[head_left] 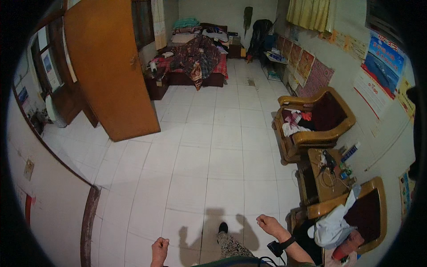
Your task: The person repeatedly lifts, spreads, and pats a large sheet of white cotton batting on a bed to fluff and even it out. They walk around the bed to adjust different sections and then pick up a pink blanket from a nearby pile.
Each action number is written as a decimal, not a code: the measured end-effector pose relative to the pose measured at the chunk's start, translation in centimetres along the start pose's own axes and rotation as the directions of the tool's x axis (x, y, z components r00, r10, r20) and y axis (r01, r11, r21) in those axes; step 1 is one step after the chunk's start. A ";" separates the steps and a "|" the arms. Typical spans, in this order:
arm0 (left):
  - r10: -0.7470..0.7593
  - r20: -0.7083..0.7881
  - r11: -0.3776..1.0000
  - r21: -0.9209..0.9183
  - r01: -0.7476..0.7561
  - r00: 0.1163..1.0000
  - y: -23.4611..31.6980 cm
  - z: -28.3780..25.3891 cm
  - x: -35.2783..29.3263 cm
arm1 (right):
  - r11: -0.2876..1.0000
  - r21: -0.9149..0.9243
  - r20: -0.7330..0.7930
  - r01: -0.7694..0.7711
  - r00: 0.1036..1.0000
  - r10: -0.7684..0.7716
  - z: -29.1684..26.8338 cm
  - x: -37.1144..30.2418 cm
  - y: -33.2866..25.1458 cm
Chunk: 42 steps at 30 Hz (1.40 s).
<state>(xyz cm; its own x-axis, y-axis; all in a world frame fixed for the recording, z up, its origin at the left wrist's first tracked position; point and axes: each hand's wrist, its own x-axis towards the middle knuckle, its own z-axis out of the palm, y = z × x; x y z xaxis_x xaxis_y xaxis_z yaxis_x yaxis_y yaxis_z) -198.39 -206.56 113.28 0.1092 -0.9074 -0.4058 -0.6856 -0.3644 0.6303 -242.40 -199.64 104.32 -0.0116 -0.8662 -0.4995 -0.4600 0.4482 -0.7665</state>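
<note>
My left hand (159, 249) is at the lower edge, curled into a loose fist over the floor, touching nothing. My right hand (269, 225) is held out ahead of my body, its fingers bent inward, and I see nothing in it. A black band with a small box (280, 246) is strapped round my right wrist. Nearest to that arm is a wooden armchair (378, 218) with a white bag (333, 227) and a red item (349, 244) on its seat. Below, one dark shoe (223, 227) and a patterned trouser leg (233, 247) show.
White floor tiles (213, 133) run toward a cluttered bed (195, 62) at the far end. An orange-brown door (106, 62) stands open at left. Along the right wall are another wooden armchair (311, 120) with clothes and a small table (329, 184) holding a cable and bottles.
</note>
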 end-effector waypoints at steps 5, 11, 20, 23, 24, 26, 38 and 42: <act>-0.010 0.074 1.000 0.019 0.009 0.997 8.2 6.6 10.4 | 0.981 -0.125 -0.091 0.150 0.983 -0.161 -9.0 13.3 -0.1; -0.040 0.037 0.998 0.044 0.039 0.998 15.6 10.3 24.8 | 0.881 0.029 -0.191 0.472 0.868 -0.459 -18.1 31.8 -5.2; 0.003 0.103 0.984 0.177 -0.021 0.995 30.9 20.5 54.3 | 0.994 -0.003 -0.291 0.111 0.951 -0.107 -32.6 51.6 -0.8; 0.215 0.312 0.955 0.131 -0.266 0.926 40.4 26.7 64.3 | 0.999 -0.043 -0.486 -0.026 0.874 0.001 -37.5 53.1 4.7; 0.244 0.379 0.942 0.125 -0.311 0.892 43.4 29.1 67.5 | 0.991 -0.002 -0.506 -0.137 0.855 0.118 -39.2 53.6 6.8; 0.284 0.463 0.926 0.095 -0.366 0.840 48.8 33.9 74.0 | 0.965 -0.029 -0.579 -0.261 0.791 0.197 -42.1 54.8 11.2; 0.105 0.343 0.973 0.160 -0.168 0.933 67.6 50.1 101.5 | 0.966 -0.260 -0.412 0.005 0.904 -0.115 -70.6 99.1 16.1; 0.101 0.156 0.979 0.158 -0.125 0.983 70.7 51.5 112.0 | 0.925 -0.308 -0.361 0.221 0.873 -0.329 -79.7 119.0 9.7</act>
<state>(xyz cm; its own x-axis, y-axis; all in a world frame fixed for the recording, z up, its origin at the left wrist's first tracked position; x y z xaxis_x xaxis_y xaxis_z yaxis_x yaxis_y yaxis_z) -271.73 -323.16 78.33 -0.0740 -0.8957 -0.4385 -0.7989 -0.2099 0.5636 -319.03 -315.99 69.59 -0.1799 -0.9829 -0.0380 -0.7018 0.1554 -0.6952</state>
